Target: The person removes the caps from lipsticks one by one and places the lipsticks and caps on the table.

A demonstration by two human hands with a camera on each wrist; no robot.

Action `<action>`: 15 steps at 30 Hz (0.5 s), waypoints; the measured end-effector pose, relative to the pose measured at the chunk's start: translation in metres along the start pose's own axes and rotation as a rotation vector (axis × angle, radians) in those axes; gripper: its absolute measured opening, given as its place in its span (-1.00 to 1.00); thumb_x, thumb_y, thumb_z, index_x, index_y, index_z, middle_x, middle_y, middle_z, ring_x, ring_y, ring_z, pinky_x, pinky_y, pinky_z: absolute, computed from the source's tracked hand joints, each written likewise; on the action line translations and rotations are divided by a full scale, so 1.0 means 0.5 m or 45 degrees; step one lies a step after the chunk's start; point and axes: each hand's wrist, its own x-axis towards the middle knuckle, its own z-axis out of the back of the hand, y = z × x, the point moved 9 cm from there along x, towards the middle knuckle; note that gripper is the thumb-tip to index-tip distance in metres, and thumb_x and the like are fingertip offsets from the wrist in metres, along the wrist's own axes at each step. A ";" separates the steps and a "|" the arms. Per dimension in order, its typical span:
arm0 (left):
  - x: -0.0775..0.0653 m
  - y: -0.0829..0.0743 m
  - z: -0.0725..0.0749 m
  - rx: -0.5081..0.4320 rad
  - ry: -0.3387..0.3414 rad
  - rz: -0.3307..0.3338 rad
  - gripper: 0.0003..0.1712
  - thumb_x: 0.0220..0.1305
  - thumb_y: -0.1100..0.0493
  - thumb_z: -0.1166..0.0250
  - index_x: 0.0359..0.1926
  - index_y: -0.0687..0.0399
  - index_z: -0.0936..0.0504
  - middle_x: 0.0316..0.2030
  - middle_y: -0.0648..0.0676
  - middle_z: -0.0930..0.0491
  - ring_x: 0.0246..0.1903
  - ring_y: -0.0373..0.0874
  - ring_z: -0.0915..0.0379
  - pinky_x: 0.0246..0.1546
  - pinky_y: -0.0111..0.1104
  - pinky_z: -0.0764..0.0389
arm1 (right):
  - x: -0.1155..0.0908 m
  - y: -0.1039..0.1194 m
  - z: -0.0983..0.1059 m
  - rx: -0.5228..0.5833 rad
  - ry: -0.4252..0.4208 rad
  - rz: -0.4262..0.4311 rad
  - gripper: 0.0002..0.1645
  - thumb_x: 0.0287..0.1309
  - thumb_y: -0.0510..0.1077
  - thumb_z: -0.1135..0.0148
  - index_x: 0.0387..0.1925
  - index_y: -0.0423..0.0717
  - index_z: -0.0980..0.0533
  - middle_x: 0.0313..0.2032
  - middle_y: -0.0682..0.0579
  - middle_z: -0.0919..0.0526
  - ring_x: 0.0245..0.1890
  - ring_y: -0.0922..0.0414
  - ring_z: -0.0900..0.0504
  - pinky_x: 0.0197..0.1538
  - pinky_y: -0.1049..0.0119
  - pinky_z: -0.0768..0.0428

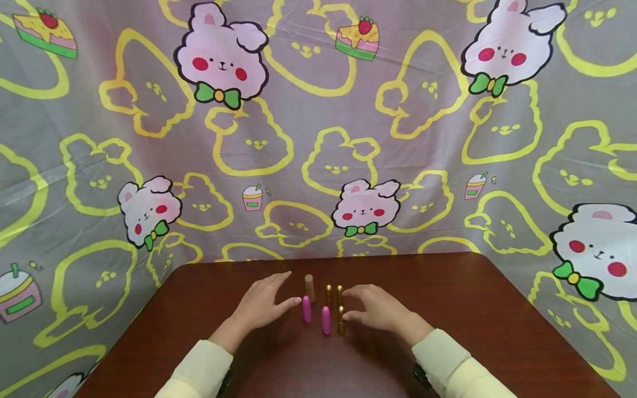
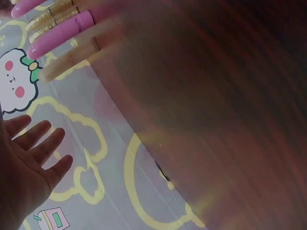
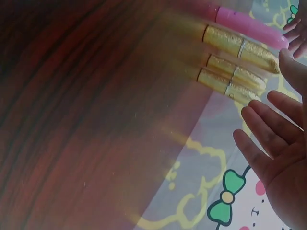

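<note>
Left hand (image 1: 258, 304) and right hand (image 1: 381, 309) unclenched

The head camera faces forward and down; closer wrist views share gold tubes (image 3: 231, 43).

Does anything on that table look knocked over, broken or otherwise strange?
Nothing really stands out. The two pink tubes, three gold tubes and one beige tube all stand upright on the table, between the left hand and right hand. I see no spill or obvious damage.
</note>
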 end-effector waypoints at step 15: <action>-0.028 0.001 -0.021 -0.089 0.055 0.110 -0.15 0.18 -0.40 -0.21 0.28 0.08 -0.46 0.18 0.11 -0.50 0.18 0.08 -0.40 0.13 0.00 -0.43 | 0.012 0.002 -0.038 0.104 0.052 -0.009 -0.62 0.11 -0.09 -0.42 -0.07 -0.19 -0.61 -0.16 0.08 -0.68 -0.15 0.18 -0.61 -0.07 0.16 -0.59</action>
